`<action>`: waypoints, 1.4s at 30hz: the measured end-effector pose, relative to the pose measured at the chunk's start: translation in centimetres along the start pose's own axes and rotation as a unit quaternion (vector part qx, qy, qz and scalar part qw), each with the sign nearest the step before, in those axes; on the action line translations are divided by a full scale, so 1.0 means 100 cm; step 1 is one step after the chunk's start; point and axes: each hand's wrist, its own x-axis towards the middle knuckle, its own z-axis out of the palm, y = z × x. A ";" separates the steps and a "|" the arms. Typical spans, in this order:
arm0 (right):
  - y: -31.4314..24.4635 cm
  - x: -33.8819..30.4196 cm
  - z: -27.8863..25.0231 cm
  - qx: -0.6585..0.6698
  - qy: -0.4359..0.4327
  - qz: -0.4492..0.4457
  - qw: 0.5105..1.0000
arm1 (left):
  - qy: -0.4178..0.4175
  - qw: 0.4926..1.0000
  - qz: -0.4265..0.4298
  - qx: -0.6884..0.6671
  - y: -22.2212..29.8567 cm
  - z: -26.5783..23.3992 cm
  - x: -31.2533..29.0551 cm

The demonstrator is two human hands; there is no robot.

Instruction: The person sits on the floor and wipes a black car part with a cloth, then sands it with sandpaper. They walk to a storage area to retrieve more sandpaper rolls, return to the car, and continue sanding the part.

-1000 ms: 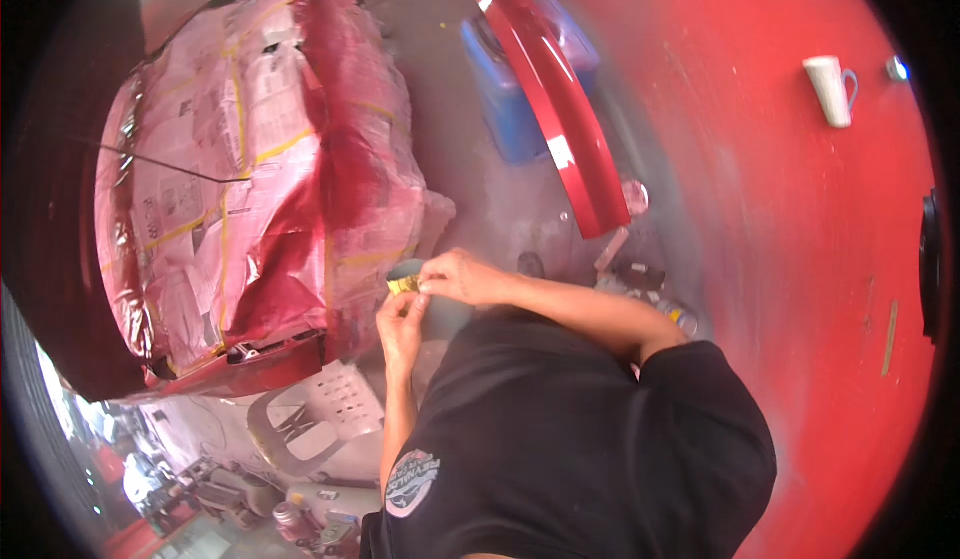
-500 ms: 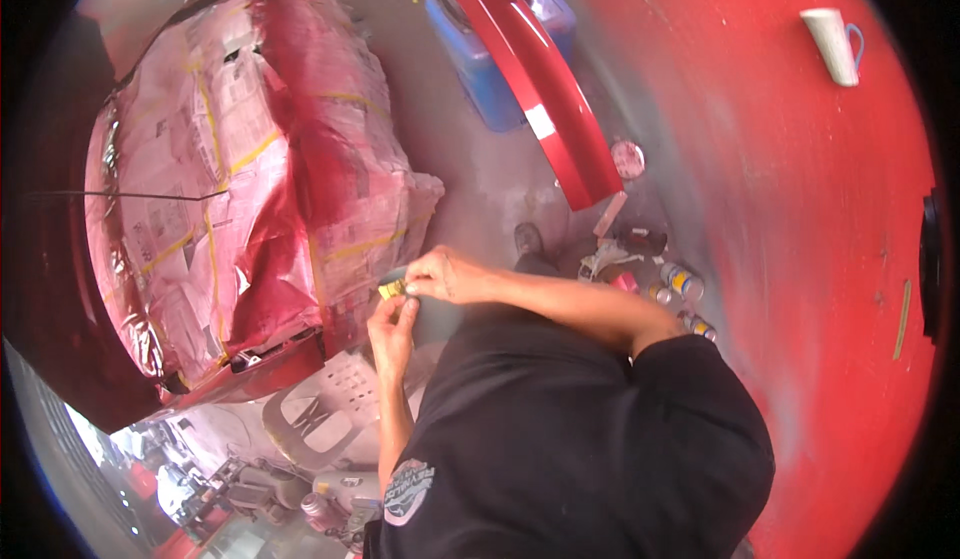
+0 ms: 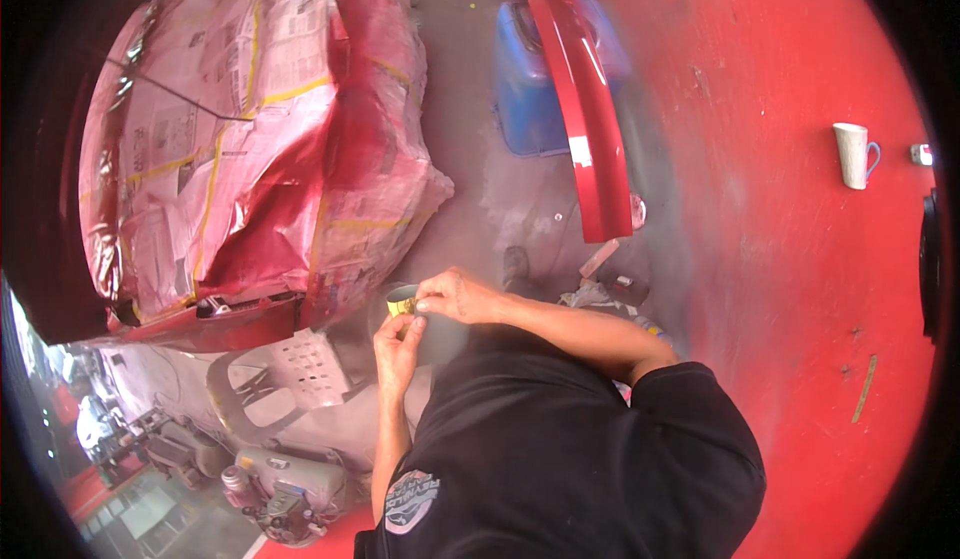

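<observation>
- Holding small yellow-grey piece (image 3: 401,306) up in front of torso, near lower right corner of paper (image 3: 285,164)
- Pinching lower edge of piece with left hand (image 3: 396,352), thumb and index finger closed on it
- Gripping right side of piece with right hand (image 3: 460,296), fingertips closed on it, other fingers curled
- Bringing both hands' fingertips close together at piece
- Can't tell exact kind of piece, too small
- Wearing black shirt (image 3: 560,439)
- Can see paper at upper left, wrinkled, stained pink and red, crossed by yellow tape (image 3: 295,92)
- Can see thin rod (image 3: 190,96) over paper, red panel (image 3: 205,329) along its lower edge
- Can see long glossy red strip (image 3: 590,139) at upper middle, passing over blue box (image 3: 530,114), can't tell if touching
- Can see shoe (image 3: 516,263) on grey floor (image 3: 465,209) beyond right hand
- Can see pale mug (image 3: 851,155) with blue handle at far right, against red surface (image 3: 780,289)
- Can see dusty chair (image 3: 305,371) left of left hand, tank (image 3: 310,471) at lower left
</observation>
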 end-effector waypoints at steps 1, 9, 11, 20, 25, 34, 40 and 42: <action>-0.005 0.001 0.007 -0.012 -0.007 0.003 1.000 | 0.007 1.000 -0.007 -0.012 -0.009 -0.005 -0.005; -0.034 0.021 0.101 -0.041 -0.020 -0.012 0.999 | 0.042 0.996 0.010 -0.081 -0.055 -0.082 -0.051; -0.036 0.031 0.132 -0.030 -0.023 -0.002 0.999 | 0.049 0.991 -0.003 -0.124 -0.076 -0.104 -0.064; -0.012 0.033 0.220 0.034 -0.059 0.135 0.988 | 0.062 0.976 0.000 -0.207 -0.160 -0.148 -0.118; -0.005 0.038 0.239 -0.043 -0.062 0.126 0.989 | 0.078 0.959 -0.003 -0.274 -0.198 -0.144 -0.130; -0.036 0.064 0.278 -0.035 -0.140 0.139 0.980 | 0.103 0.948 -0.024 -0.300 -0.200 -0.183 -0.153; -0.008 0.079 0.279 0.030 -0.163 0.121 0.979 | 0.186 0.936 -0.075 -0.288 -0.175 -0.176 -0.156; -0.009 0.086 0.278 0.021 -0.183 0.118 0.976 | 0.210 0.933 -0.101 -0.273 -0.167 -0.177 -0.157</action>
